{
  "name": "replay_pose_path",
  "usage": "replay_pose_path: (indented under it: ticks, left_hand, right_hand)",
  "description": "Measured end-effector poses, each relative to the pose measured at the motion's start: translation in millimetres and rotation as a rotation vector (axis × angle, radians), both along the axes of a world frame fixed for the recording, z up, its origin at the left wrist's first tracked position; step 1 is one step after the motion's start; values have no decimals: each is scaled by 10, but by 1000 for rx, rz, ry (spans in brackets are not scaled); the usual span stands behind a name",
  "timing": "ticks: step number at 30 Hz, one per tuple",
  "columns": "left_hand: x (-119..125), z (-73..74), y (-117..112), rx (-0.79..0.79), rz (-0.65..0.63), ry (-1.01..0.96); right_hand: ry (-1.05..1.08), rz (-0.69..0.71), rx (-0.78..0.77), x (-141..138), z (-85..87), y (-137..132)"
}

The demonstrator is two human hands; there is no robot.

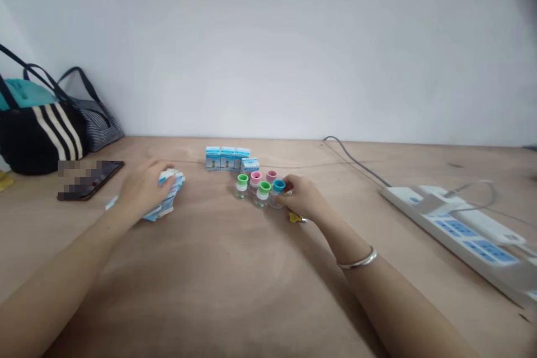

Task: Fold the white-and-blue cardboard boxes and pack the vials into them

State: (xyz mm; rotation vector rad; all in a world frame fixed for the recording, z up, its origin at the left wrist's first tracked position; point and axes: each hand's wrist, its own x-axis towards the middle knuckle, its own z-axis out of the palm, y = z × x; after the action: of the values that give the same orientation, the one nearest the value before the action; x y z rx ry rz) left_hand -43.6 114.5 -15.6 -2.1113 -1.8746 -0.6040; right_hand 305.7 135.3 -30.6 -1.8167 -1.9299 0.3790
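My left hand (145,187) curls over a loose pile of blue-and-white flattened cartons (170,201), its thumb and fingers closed on them. My right hand (304,197) is closed around the side of a small clear bottle with a blue rim (278,185); its far fingers are partly hidden. Close to that bottle stand a front green-rimmed bottle (263,193), another green-rimmed bottle (241,185) and two pink-rimmed bottles (255,180). A small yellow item with a metal end (296,217) lies under my right wrist.
Three small blue-and-white boxes (227,159) stand in a row behind the bottles, with another box (250,165) in front. A phone (94,179) and bags (42,128) are at left. A power strip (457,235) with a grey cable (356,158) occupies the right.
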Motion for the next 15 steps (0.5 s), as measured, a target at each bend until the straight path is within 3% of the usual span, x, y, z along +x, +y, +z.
replay_pose_path:
  ticks: [5,8,11,15]
  left_hand:
    - [653,8,435,13,-376,-39]
    - [1013,53,720,-20,-550,53]
    - [1296,95,936,-40,-586,232]
    - [1535,108,1105,-113,-559,404]
  right_hand:
    - [15,33,-8,-3,-65,26]
    - [-5,28,-43,38,-38,22]
    - [-155,30,-57,130,31,16]
    - [-356,-35,-201,253,100,8]
